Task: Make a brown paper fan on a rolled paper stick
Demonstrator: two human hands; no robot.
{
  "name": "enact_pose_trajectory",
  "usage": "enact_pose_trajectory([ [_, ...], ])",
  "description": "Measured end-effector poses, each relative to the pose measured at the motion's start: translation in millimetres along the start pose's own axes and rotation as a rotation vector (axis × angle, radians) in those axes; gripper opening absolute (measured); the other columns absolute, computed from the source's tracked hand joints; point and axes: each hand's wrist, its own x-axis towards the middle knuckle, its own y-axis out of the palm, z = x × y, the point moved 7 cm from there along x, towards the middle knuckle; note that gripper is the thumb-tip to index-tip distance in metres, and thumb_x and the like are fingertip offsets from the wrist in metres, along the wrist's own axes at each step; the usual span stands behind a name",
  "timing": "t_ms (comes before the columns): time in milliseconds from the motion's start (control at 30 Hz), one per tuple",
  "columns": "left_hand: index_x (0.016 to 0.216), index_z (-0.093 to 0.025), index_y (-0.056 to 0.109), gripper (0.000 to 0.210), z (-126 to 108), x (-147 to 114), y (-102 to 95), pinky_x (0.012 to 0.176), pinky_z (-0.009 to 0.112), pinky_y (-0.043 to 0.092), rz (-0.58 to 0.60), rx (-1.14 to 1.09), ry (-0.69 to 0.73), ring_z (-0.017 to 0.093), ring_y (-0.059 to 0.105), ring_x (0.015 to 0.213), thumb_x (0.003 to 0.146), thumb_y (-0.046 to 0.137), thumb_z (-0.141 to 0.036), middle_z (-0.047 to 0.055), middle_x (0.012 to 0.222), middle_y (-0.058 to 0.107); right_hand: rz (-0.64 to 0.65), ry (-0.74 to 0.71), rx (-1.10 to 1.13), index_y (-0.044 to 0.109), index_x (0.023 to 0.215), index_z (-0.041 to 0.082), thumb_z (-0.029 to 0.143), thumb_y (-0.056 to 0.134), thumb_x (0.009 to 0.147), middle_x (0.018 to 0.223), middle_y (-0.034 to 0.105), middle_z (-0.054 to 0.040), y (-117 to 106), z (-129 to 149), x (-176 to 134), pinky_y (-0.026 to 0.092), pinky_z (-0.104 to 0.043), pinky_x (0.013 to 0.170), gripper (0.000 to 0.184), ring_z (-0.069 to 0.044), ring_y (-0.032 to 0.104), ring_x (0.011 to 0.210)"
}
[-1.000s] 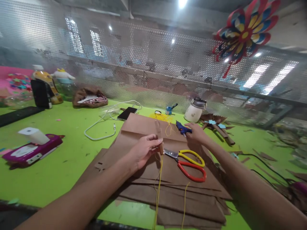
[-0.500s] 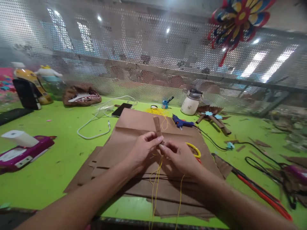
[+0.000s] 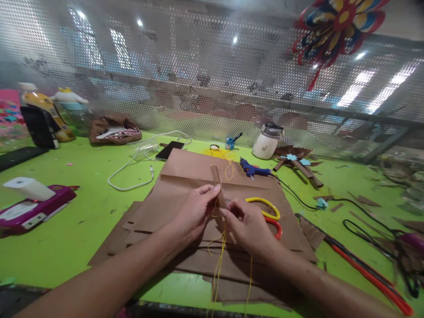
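A narrow brown cardboard strip (image 3: 217, 176) stands tilted between my two hands, over a stack of brown cardboard sheets (image 3: 185, 185). My left hand (image 3: 198, 207) pinches the strip around its middle with thumb and fingers. Lower down, my right hand (image 3: 248, 223) is closed at the strip's bottom end, thumb against it. Yellow thread (image 3: 219, 265) hangs from beneath the fingers toward the table's front edge; where it joins the strip is hidden. Just beyond my right hand lie scissors with a yellow and an orange handle loop (image 3: 276, 212), their blades covered by the hand.
A blue glue gun (image 3: 253, 168) lies behind the stack, its cord trailing right. Yellow thread scraps (image 3: 218, 153), a phone (image 3: 170, 150) and a white jar (image 3: 265, 143) stand farther back. A purple power strip (image 3: 56, 201) sits left; a long red-handled tool (image 3: 367, 269) lies right.
My right hand has slid down and slightly right along the strip, exposing more of it between the hands. More of the scissors' handles shows. The view has shifted slightly.
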Motion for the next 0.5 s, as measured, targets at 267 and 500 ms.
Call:
enact_pose_trajectory([
  [267, 0.075, -0.011, 0.060, 0.014, 4.0, 0.8, 0.2, 0.054, 0.019, 0.040, -0.002, -0.027, -0.022, 0.008, 0.053, 0.055, 0.071, 0.067, -0.023, 0.000, 0.063, 0.058, -0.019, -0.017, 0.008, 0.046, 0.065, 0.018, 0.030, 0.051, 0.081, 0.057, 0.046, 0.0028, 5.1, -4.4, -2.0, 0.031, -0.022, 0.050, 0.020, -0.011, 0.039, 0.052],
  [500, 0.074, -0.011, 0.058, 0.019, 1.9, 4.1, -2.7, 0.058, 0.022, 0.043, 0.017, 0.004, 0.023, 0.010, 0.055, 0.057, 0.072, 0.068, -0.028, 0.002, 0.065, 0.060, 0.046, 0.045, 0.103, 0.049, 0.064, 0.017, 0.034, 0.054, 0.079, 0.056, 0.049, 0.0021, 6.5, -4.6, 2.9, 0.033, -0.022, 0.050, 0.023, -0.011, 0.042, 0.052],
])
